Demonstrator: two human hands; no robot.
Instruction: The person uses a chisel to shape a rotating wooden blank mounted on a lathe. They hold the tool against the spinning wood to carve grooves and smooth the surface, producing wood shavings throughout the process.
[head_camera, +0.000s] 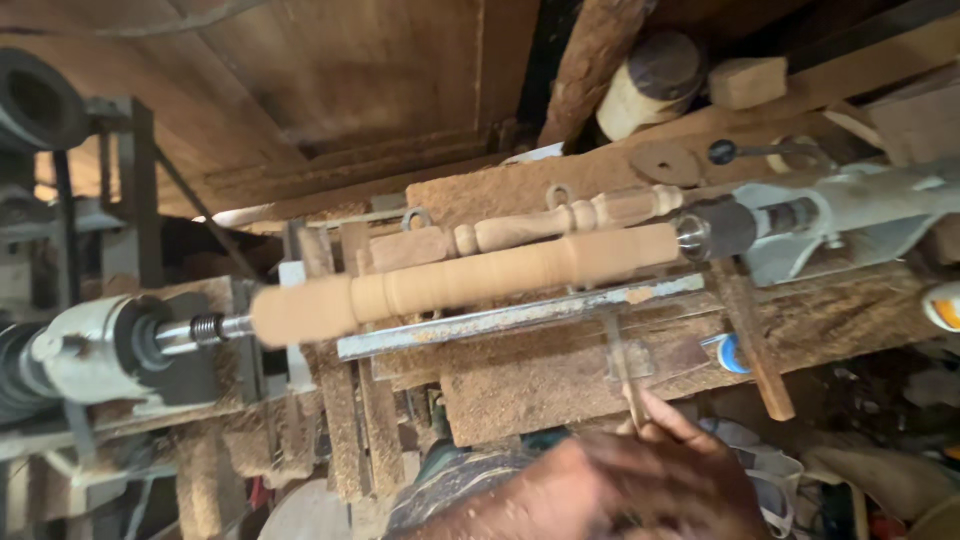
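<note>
Spanning the lathe from the headstock (90, 350) at left, a partly turned wooden spindle (470, 282) sits above the steel tool rest (520, 318), a finished baluster (540, 228) behind it; one blurred hand (640, 480) hovers lower right near the sawdust-covered worktop (540, 385), fingers' grip unclear.

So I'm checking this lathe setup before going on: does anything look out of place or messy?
Sawdust lies thick over the lathe bed below the tool rest. The wooden spindle sits straight between the centres; nothing else stands out.

A white, orange-marked container (944, 306) sits at the right edge.
</note>
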